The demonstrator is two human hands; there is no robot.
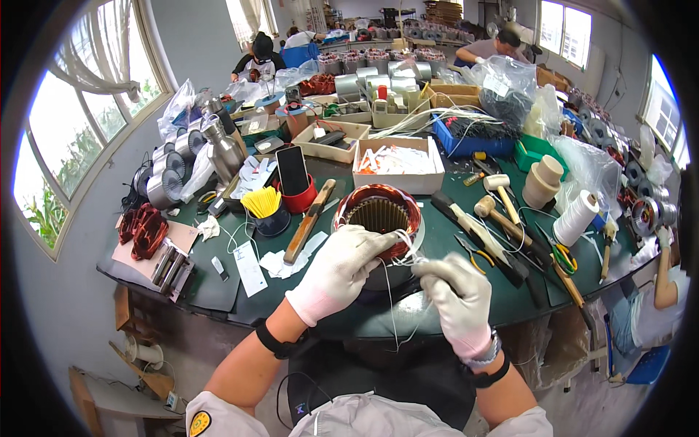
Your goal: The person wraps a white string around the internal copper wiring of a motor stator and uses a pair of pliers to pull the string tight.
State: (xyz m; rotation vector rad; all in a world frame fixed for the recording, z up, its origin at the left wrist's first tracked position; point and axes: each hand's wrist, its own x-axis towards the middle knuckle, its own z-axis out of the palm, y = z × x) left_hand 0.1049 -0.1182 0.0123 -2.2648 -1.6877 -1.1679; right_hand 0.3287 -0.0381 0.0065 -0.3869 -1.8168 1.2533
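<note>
A motor stator (pixel 375 213) with a ring of copper windings and a slotted metal bore stands upright at the front of the green table. White lacing cord (pixel 393 313) loops at its near right rim, with a loose length hanging down in front. My left hand (pixel 341 268), in a white glove, lies against the near left rim, fingers closed on the cord beside the windings. Just right of the stator, my gloved right hand (pixel 460 297) pinches the cord, fingers curled. The exact grip of the fingertips is partly hidden.
Left of the stator lie a wooden-handled tool (pixel 309 221), paper slips and a cup of yellow strips (pixel 264 210). Pliers (pixel 475 255), mallets (pixel 502 198) and a white thread cone (pixel 575 218) lie to the right. Behind stands a box of white pieces (pixel 398 164). Other people work farther away.
</note>
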